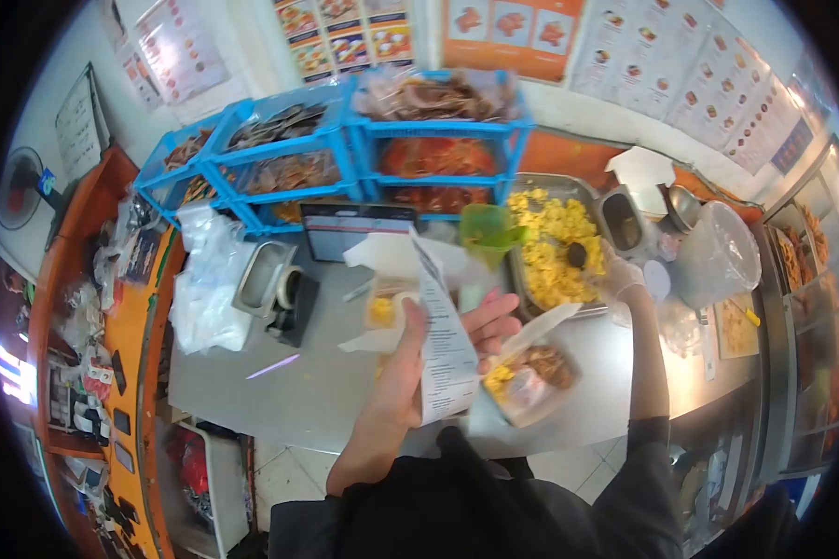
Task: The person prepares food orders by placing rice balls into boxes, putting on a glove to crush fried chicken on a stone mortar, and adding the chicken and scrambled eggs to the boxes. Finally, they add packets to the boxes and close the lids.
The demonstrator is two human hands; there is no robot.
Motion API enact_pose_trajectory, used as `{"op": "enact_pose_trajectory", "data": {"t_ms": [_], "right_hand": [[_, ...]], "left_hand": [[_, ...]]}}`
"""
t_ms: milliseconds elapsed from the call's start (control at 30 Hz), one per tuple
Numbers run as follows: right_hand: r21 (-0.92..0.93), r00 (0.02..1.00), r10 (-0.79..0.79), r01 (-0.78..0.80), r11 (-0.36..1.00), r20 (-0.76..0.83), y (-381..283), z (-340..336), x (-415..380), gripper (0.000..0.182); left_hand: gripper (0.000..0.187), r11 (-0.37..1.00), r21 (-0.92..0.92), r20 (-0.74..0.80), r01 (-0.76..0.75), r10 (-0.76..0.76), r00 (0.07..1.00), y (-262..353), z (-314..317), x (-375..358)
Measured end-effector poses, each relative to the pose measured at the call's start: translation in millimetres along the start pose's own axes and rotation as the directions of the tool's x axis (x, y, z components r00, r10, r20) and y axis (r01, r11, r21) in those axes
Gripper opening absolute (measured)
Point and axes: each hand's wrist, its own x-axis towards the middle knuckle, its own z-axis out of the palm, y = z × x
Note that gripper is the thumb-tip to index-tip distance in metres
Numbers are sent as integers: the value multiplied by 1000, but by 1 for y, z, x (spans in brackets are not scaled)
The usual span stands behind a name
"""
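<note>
My left hand (405,368) is closed on a printed paper receipt (446,349), which stands tilted in front of me between thumb and fingers. In a clear plastic glove, my right hand (622,278) is at the right rim of a metal tray (583,186) of yellow chopped food (545,247); its fingers are blurred, so I cannot tell what they grip. A dark round piece (577,254) sits on the food just left of the glove. Below the tray, an open takeaway box (531,410) contains yellow and brown food. Another open box (382,312) lies partly behind the receipt.
Blue stacked baskets (354,140) of bagged food line the back, with a tablet screen (359,228) before them. A green scoop-like container (488,233) stands left of the tray. Plastic bags (210,279) and a black device (294,307) are at left; a clear tub (718,252) is at right.
</note>
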Motion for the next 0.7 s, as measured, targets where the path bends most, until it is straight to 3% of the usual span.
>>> {"op": "enact_pose_trajectory", "data": {"t_ms": [67, 100, 133, 200, 233, 267, 300, 367, 400, 433, 467, 533, 567, 600, 633, 667, 700], "right_hand": [[177, 957, 120, -73, 981, -266, 37, -30, -13, 66], [143, 895, 132, -77, 987, -425, 75, -38, -15, 70], [76, 840, 198, -185, 980, -506, 117, -49, -21, 73], [-192, 582, 162, -498, 845, -797, 198, -50, -21, 74], [-182, 562, 188, -538, 823, -806, 246, -48, -13, 74], [-266, 642, 22, -348, 899, -766, 296, -40, -5, 61], [-334, 690, -153, -135, 933, -707, 335, -29, -3, 48], [-180, 785, 34, -184, 966, -619, 358, -9, 0, 19], [-198, 691, -57, -126, 972, -721, 347, -2, -18, 5], [-307, 675, -146, -124, 944, -723, 346, 16, -30, 4], [-450, 773, -101, -253, 856, -626, 334, 30, -48, 12], [-306, 628, -297, 98, 947, -719, 349, 68, -67, 24], [-306, 633, -291, 89, 948, -717, 346, 50, -75, 24], [-108, 852, -183, 149, 983, -490, 334, 18, -91, 27], [105, 975, -117, 138, 985, -191, 331, 0, -97, 31], [106, 975, -113, 135, 985, -190, 345, -5, -89, 31], [385, 989, 29, 31, 923, -148, 361, -10, -75, 37]], "left_hand": [[96, 1000, -12, -13, 8, -8, 1000, -32, 15, 21], [89, 992, -114, -19, -50, 48, 999, -51, 20, 33], [81, 971, -217, -27, -96, 92, 995, -72, 25, 48], [62, 725, -689, 215, -1, 206, 955, -118, 37, 84], [51, 731, -682, 198, 1, 182, 963, -134, 50, 105], [51, 729, -683, 218, 42, 149, 964, -154, 63, 130], [53, 768, -640, 135, 15, 93, 987, -172, 75, 152], [60, 881, -473, 30, -17, 36, 999, -208, 98, 203], [60, 906, -423, 42, 7, 12, 999, -231, 95, 232], [57, 995, -84, -25, -50, 48, 999, -253, 94, 263], [57, 959, 269, -68, -90, 112, 991, -275, 94, 294], [55, 606, 791, -106, -85, 272, 957, -317, 96, 354], [55, 610, 788, -103, -82, 263, 959, -333, 89, 371], [56, 420, 899, -16, -123, 313, 950, -346, 82, 388], [57, 207, 965, 81, -161, 346, 935, -354, 80, 400], [57, 208, 965, 81, -160, 342, 936, -359, 82, 402], [54, 248, 965, 8, -91, 315, 949, -362, 82, 397]]}}
